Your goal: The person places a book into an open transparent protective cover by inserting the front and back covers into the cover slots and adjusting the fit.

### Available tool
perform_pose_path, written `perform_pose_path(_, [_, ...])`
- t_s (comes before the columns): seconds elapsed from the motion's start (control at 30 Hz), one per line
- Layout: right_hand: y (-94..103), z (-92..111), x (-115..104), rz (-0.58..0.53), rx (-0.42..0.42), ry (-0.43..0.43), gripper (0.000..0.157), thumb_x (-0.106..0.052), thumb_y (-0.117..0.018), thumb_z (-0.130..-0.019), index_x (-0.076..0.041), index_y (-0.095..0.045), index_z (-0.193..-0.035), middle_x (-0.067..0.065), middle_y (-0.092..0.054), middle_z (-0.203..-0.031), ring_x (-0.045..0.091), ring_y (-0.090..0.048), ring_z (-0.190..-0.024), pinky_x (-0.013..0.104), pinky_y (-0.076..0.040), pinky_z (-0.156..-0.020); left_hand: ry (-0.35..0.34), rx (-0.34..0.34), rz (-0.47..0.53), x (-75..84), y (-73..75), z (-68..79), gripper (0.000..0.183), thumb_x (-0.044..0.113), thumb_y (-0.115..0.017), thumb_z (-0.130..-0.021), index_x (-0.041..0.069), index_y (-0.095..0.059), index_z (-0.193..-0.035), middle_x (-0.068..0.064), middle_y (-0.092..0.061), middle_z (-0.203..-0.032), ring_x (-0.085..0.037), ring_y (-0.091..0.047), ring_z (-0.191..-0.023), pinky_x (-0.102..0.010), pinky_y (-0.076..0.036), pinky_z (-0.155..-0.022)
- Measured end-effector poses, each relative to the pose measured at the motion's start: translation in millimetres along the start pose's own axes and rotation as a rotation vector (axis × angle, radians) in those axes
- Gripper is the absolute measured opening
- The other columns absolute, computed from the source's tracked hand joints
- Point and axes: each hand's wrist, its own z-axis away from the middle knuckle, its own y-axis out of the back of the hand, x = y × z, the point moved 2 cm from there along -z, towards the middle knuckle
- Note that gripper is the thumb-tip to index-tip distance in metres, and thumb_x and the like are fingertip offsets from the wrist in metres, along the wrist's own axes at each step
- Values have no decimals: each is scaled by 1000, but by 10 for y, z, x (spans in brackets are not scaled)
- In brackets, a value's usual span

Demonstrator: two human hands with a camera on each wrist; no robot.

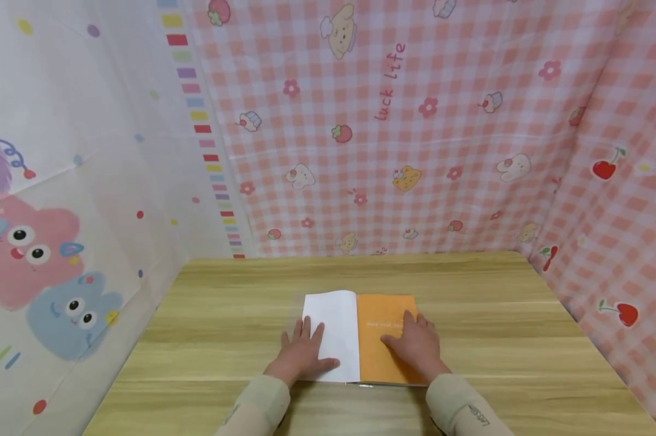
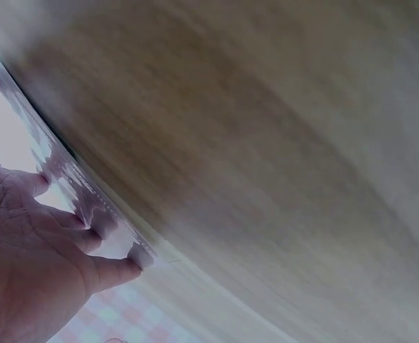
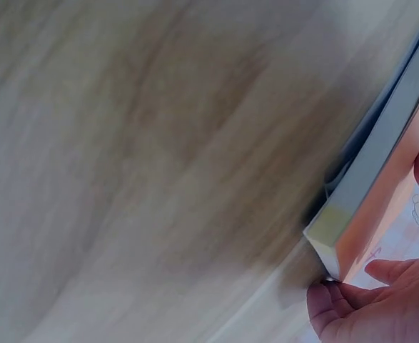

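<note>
An open book lies on the wooden table, with a blank white page (image 1: 340,321) on the left and an orange page (image 1: 378,360) on the right. Small pale print crosses the orange page. My left hand (image 1: 301,354) rests on the white page with its fingers spread. In the left wrist view, its fingertips reach a clear plastic cover flap (image 2: 88,196) along the book's edge. My right hand (image 1: 417,345) lies over the orange page's right side, thumb toward the middle. In the right wrist view, its outer fingers bend beside the corner of the thick page block (image 3: 380,164).
The light wood table (image 1: 224,327) extends around the book on all sides. Behind it hangs a pink checked cloth (image 1: 317,200) with cartoon prints. A white printed cloth (image 1: 142,151) hangs on the left, and more checked cloth (image 1: 627,242) on the right.
</note>
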Motion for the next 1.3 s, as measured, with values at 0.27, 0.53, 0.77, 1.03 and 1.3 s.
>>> perform_pose_path(0.27, [36,12,8,24,13,-4,83,-39,-75,-84,13,-43,-140,40,-45,-133,55,-41,-121,63,-37,-99,-11,10,7,10,20,31,92,60,-66,-86,5,-35,-153,-30,-16,-159,-47,-12,-147,-71,-11,-110])
perform_pose_path(0.53, [43,-6,15,-10,25,1,73,-35,-70,-89,12,-45,-139,39,-47,-132,57,-41,-120,65,-37,-97,-15,21,0,-4,-3,28,92,61,-66,-86,5,-35,-153,-30,-17,-158,-47,-13,-147,-71,-13,-110])
perform_pose_path(0.77, [37,-31,44,-62,56,-17,68,-33,-62,-91,13,-45,-138,37,-48,-133,56,-41,-120,64,-35,-99,-10,19,-9,-17,-14,14,92,62,-65,-86,6,-35,-153,-30,-17,-159,-46,-13,-147,-70,-12,-110])
perform_pose_path(1.03, [-6,-45,74,-47,68,-16,64,-31,-63,-90,11,-49,-136,36,-50,-130,55,-42,-118,64,-35,-97,-8,9,5,-10,-7,18,92,61,-65,-86,6,-35,-154,-29,-16,-159,-46,-12,-147,-70,-12,-111])
perform_pose_path(1.3, [16,-31,55,-66,53,-26,64,-30,-62,-91,11,-48,-137,36,-49,-132,55,-41,-120,66,-34,-98,-2,5,3,-7,1,32,92,61,-65,-87,6,-34,-154,-29,-16,-159,-46,-12,-147,-70,-11,-111])
